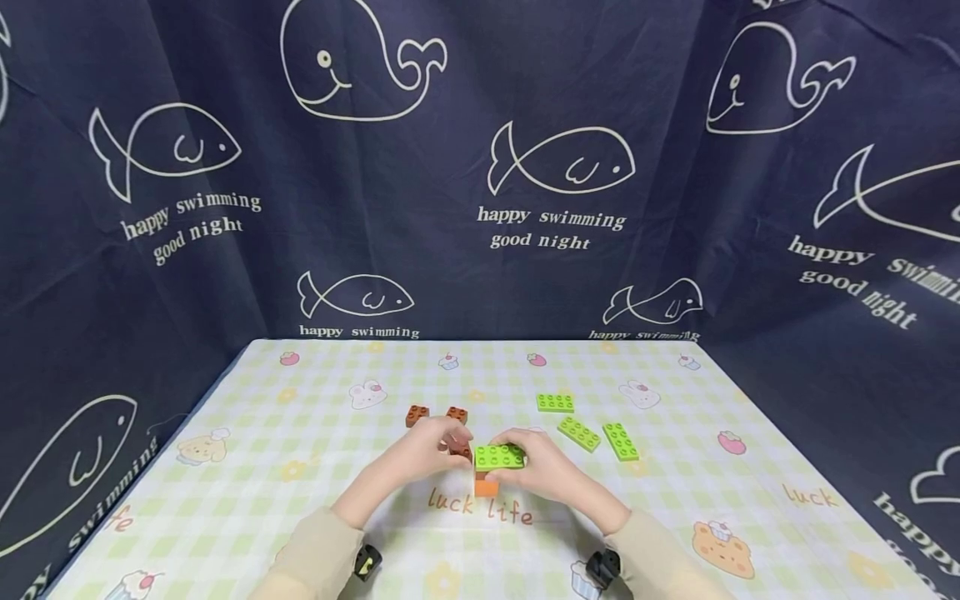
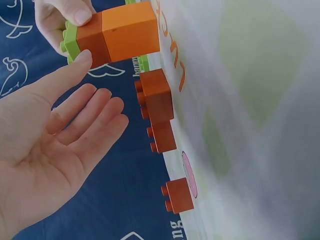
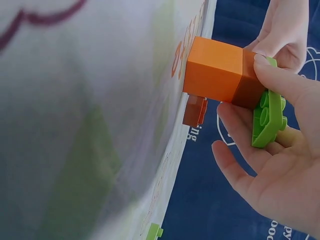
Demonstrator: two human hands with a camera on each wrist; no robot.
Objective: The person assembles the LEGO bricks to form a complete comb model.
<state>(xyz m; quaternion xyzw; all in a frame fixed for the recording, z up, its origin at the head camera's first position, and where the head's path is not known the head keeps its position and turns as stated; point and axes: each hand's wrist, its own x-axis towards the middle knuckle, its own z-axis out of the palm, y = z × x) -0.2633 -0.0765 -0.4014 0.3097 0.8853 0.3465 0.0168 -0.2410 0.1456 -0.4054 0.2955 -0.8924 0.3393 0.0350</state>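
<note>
A small stack stands on the table: an orange block (image 2: 131,31) at the bottom, a brown brick (image 2: 92,40) on it, and a flat green studded brick (image 1: 498,456) on top that juts out to the right. My right hand (image 1: 543,462) pinches the green brick near the brown one, thumb on the near side and fingers behind. The thumb of my left hand (image 2: 60,135) touches the stack at the green brick's left end; its other fingers are loosely extended, holding nothing. Just behind the left hand sits another brown brick (image 2: 156,95), partly hidden in the head view.
Two more brown bricks, one at left (image 1: 417,415) and one beside it (image 1: 457,414), lie beyond my left hand. To the right are three loose green bricks (image 1: 555,403), (image 1: 578,433), (image 1: 620,442). A dark blue patterned curtain (image 1: 465,192) hangs behind the checked tablecloth (image 1: 300,500).
</note>
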